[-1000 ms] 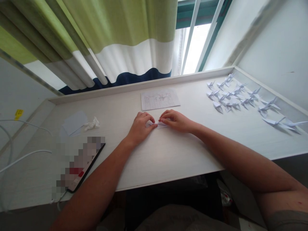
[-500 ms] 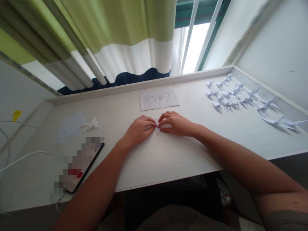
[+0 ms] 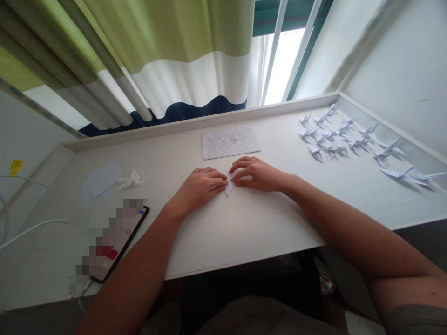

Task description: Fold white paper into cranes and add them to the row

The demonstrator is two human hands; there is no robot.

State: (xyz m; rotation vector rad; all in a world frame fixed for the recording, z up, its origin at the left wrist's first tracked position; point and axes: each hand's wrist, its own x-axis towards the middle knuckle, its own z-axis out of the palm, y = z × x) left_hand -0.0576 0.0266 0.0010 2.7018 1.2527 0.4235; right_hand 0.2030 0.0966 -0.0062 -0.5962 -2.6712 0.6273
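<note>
Between my hands a small piece of folded white paper (image 3: 229, 189) lies on the white desk, its pointed end toward me. My left hand (image 3: 204, 187) grips its left side, fingers close together and fingertips at its edge. From the other side, my right hand (image 3: 254, 174) has curled fingers and a thumb on the paper, with gaps between the fingers. The fingers cover much of the paper, so its full shape is hidden. Just beyond my hands lies a sheet with a printed table (image 3: 230, 142).
Several folded paper cranes (image 3: 355, 144) stand at the right of the desk. To the left are loose paper sheets (image 3: 104, 177), a crumpled tissue (image 3: 130, 180) and a phone (image 3: 120, 246), partly pixelated, with a white cable (image 3: 38, 229). A raised rim (image 3: 174, 124) borders the back.
My right hand's fingers have lifted and shifted slightly away from me over the folded paper. The left hand stays at its left edge. The view has tilted a little.
</note>
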